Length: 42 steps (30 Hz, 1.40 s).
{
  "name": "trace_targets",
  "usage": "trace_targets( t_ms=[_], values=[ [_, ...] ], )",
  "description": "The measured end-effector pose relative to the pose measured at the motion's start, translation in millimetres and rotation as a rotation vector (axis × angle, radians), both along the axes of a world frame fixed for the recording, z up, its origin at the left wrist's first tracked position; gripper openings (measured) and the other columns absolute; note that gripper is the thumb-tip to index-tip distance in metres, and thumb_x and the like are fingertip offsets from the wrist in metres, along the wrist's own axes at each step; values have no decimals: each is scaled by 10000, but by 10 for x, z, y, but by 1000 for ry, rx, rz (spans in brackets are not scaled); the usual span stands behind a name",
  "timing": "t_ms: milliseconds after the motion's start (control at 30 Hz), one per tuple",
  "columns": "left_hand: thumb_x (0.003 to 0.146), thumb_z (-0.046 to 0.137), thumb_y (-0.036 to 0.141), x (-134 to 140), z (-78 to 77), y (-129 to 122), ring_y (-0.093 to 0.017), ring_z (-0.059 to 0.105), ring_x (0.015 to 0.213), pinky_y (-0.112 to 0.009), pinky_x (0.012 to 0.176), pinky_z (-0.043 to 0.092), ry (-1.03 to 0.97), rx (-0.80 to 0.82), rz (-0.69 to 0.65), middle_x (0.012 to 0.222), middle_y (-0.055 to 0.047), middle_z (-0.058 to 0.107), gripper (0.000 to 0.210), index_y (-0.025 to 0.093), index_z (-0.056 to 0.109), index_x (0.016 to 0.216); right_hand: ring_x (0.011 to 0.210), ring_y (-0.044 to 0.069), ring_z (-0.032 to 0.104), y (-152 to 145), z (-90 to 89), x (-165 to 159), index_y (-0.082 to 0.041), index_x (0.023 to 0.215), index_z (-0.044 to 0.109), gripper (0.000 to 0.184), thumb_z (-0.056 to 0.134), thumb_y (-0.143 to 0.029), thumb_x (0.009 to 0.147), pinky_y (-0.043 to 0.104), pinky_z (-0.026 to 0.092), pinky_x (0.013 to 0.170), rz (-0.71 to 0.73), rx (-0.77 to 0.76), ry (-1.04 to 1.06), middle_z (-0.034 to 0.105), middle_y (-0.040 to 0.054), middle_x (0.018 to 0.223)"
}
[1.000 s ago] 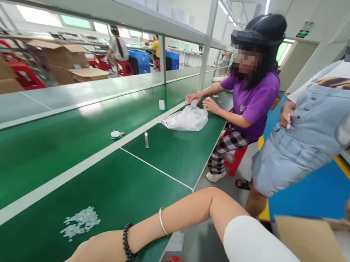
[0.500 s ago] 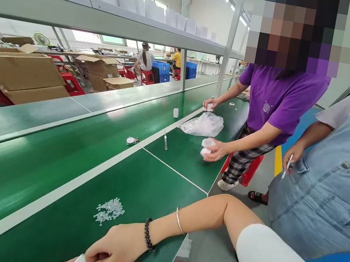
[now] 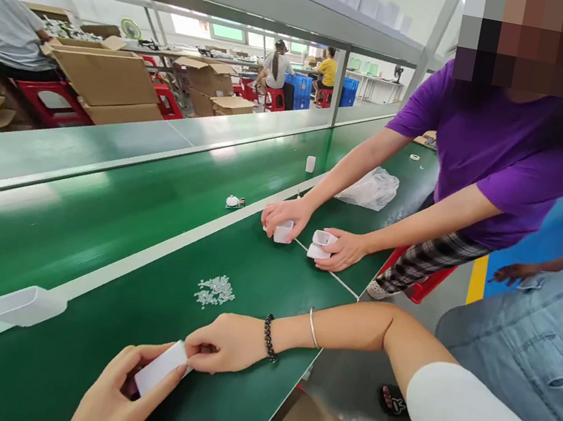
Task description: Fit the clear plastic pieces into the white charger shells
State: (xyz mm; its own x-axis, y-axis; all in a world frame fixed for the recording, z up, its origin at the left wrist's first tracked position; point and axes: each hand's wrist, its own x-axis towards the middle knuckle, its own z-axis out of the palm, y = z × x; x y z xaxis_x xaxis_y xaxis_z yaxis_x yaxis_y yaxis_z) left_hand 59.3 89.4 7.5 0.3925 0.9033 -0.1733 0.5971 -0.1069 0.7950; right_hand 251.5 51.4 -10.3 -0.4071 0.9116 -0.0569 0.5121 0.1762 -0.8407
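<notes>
My left hand (image 3: 127,387) is closed around a small white plastic box-shaped housing (image 3: 159,372), thumb on the near side and fingers on the far side. At the housing's far end, my right hand (image 3: 228,346) has thumb and fingers pinched together, touching the end; what lies between the fingertips is hidden. Just beyond my right hand, a loose pile of small clear pieces (image 3: 215,291) lies on the green table (image 3: 103,324). A larger white scoop-like housing (image 3: 28,306) rests at the left, across the white strip.
Across from me, a co-worker in purple holds white housings (image 3: 321,244) on the table with both hands. Behind those arms lies a clear plastic bag (image 3: 372,189). Farther along are a small white part (image 3: 233,202) and a white housing (image 3: 310,164). Another person in denim stands at the right.
My view has shifted, bringing my left hand and the housing into fuller sight. The co-worker has leaned in and brought both hands, with white housings, down on the table nearer to me.
</notes>
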Motion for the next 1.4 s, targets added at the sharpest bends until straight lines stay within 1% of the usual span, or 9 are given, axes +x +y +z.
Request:
trace_targets(
  t_ms=[300, 633, 833, 933, 1033, 1100, 1200, 1300, 1400],
  values=[
    [650, 692, 600, 23, -27, -27, -216, 585, 764, -320, 681, 439, -32, -8, -6, 873, -18, 676, 462, 217, 649, 903, 580, 66, 496, -46, 52, -34, -184, 731, 514, 148, 553, -210, 872, 174, 380, 582, -77, -5, 9, 532, -74, 608],
    [708, 647, 646, -35, -39, 6, -215, 590, 786, -333, 705, 442, 19, 2, -74, 922, -25, 673, 486, 221, 645, 944, 587, 64, 519, -44, 87, 28, -187, 767, 497, 154, 514, -220, 916, 171, 399, 610, 2, -27, 23, 571, -75, 619],
    [723, 638, 660, -20, -55, 5, -188, 552, 725, -312, 650, 418, 28, 43, -82, 851, -8, 633, 480, 221, 645, 917, 590, 76, 520, -34, 81, 1, -196, 779, 479, 140, 503, -216, 916, 186, 395, 598, 8, -19, -48, 584, -68, 638],
    [715, 636, 669, -5, -59, 19, -192, 553, 717, -316, 644, 426, 43, 62, -99, 843, -21, 625, 494, 209, 641, 897, 653, 98, 568, -26, 146, 66, -194, 860, 541, 87, 515, -244, 926, 214, 436, 650, 18, 97, -132, 633, -37, 730],
    [708, 630, 677, -38, -67, 35, -195, 547, 715, -326, 651, 445, 81, 75, -123, 864, -32, 617, 509, 205, 639, 895, 1042, 194, 610, -127, 272, 355, -188, 1040, 600, 197, 567, -343, 924, 329, 464, 942, -196, 421, -250, 673, 70, 1103],
    [719, 614, 685, -71, -66, 54, -198, 539, 717, -336, 653, 461, 89, 106, -120, 885, -38, 597, 530, 202, 641, 935, 1317, 284, 456, -270, 332, 682, -202, 1206, 589, 410, 617, -465, 893, 452, 350, 1115, -469, 578, -406, 530, 130, 1389],
    [748, 604, 668, 9, -22, 135, -225, 547, 806, -373, 733, 495, 51, 303, -74, 968, -63, 566, 551, 192, 620, 1026, 1481, 391, 187, -502, 308, 1237, -260, 1414, 490, 808, 740, -627, 739, 578, 192, 1184, -761, 534, -679, 236, 141, 1594],
    [813, 595, 581, 440, 83, 288, -273, 546, 1068, -419, 962, 460, -56, 581, -185, 1132, -107, 552, 510, 180, 570, 1128, 1508, 436, 55, -609, 177, 1646, -335, 1507, 366, 994, 770, -679, 666, 650, 172, 1160, -813, 362, -821, 17, 100, 1653],
    [832, 611, 544, 1183, 177, 464, -337, 350, 1382, -498, 1168, 257, -5, 682, -464, 1430, -172, 391, 692, 171, 425, 1385, 1512, 416, 75, -553, 55, 1819, -341, 1535, 303, 1073, 797, -667, 640, 614, 241, 1155, -794, 312, -800, -22, 113, 1653]
  ],
)
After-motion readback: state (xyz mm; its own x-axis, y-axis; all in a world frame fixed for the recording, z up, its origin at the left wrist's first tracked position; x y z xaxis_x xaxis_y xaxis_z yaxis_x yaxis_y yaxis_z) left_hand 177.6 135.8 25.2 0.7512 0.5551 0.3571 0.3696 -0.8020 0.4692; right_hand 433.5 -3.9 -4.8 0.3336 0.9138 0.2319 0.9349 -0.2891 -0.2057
